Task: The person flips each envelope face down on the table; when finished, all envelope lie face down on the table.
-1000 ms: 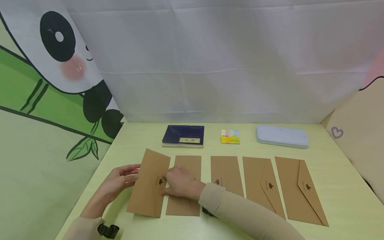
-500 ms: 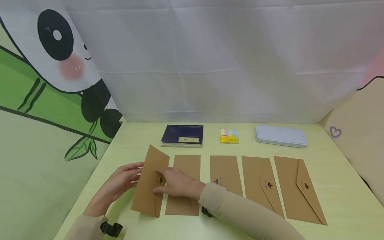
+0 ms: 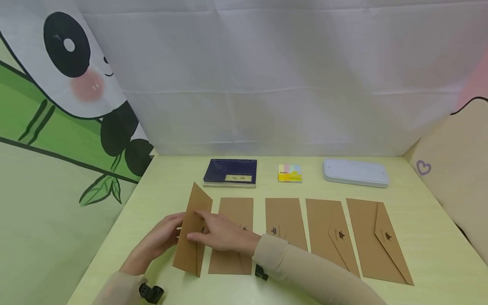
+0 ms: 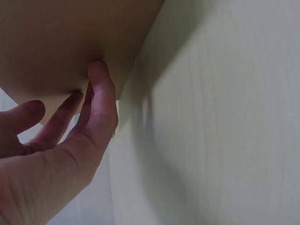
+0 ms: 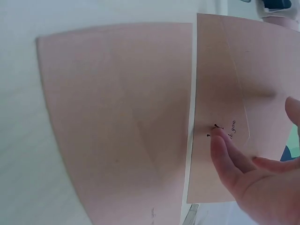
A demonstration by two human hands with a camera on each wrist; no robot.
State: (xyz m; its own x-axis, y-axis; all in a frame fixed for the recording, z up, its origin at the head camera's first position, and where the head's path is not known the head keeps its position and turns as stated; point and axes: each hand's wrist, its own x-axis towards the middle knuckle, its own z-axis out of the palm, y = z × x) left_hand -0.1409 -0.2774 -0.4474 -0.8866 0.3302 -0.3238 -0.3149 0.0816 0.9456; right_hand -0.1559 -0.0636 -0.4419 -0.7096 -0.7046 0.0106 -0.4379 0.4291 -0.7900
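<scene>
A brown paper envelope (image 3: 184,250) with a small dark crown print stands tilted up at the row's left end. Behind it, my left hand (image 3: 162,237) supports the back; in the left wrist view its fingertips (image 4: 97,70) press the paper with the thumb apart. My right hand (image 3: 225,233) reaches across to the printed front, index finger and thumb spread. The right wrist view shows fingertips (image 5: 220,136) on the print of this envelope (image 5: 262,56), thumb away from it. Beside it lies a second brown envelope (image 3: 234,209), partly hidden under my right hand.
Three more brown envelopes (image 3: 282,212) continue the row rightward, the first partly covered by my right sleeve (image 3: 301,267). Along the back stand a dark blue book (image 3: 230,170), a pack of sticky notes (image 3: 289,173) and a pale blue case (image 3: 356,173).
The leftmost envelope has turned steeper and shifted slightly right. My right hand has moved left from its edge onto its front, while my left hand has followed rightward behind it.
</scene>
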